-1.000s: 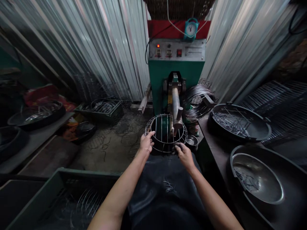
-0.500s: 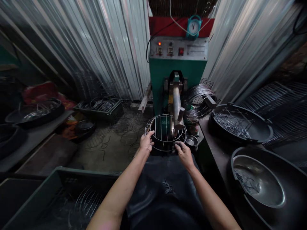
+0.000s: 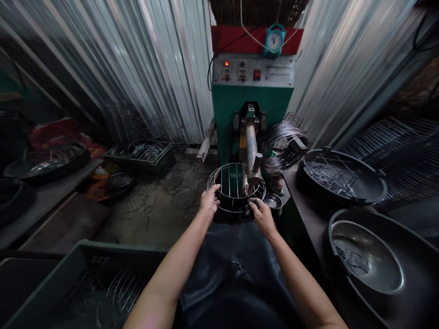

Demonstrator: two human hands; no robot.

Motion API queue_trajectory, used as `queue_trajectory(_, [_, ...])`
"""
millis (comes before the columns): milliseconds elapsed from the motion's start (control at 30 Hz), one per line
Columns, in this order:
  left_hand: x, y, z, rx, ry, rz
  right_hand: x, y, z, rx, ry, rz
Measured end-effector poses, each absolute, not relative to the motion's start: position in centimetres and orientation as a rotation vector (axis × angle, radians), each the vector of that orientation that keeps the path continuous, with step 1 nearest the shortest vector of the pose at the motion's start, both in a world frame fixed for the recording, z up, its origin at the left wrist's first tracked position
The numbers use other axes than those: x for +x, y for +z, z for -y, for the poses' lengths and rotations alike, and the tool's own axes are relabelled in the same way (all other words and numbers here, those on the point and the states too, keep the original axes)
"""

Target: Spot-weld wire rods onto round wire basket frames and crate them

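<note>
A round wire rack (image 3: 229, 182) with parallel bars lies under the metal arm (image 3: 251, 148) of a green welding machine (image 3: 252, 98). My left hand (image 3: 209, 201) grips the rack's left rim with curled fingers. At the rack's near right rim my right hand (image 3: 261, 213) pinches the wire. Both forearms reach forward over a dark apron.
To the right, a dark pan (image 3: 343, 178) holds short wire pieces and a steel bowl (image 3: 365, 258) sits in a larger basin. Coiled wire rings (image 3: 283, 141) hang beside the machine. A green crate (image 3: 99, 283) of wire racks stands at the lower left. Corrugated metal walls enclose the area.
The rack has shifted slightly and both hands have crept a little farther up along its rim. The rest stays as it was.
</note>
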State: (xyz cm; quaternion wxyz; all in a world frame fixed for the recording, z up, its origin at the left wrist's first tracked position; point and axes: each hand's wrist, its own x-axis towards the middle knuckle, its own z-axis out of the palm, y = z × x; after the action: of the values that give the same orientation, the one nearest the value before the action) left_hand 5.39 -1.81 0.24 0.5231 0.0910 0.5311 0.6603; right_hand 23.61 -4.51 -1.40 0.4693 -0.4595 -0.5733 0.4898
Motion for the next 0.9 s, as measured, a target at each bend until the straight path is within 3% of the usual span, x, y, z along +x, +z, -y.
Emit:
queue_trajectory(567, [6.0,0.0,2.1,0.097,1.614,-1.338,27.1,-1.5,5.3,-1.274,1.042,1.19])
queue_trajectory(900, [7.1,-0.3,3.6,0.003,1.673,-1.341,32.5,-8.7,11.4,-1.551,1.195,1.23])
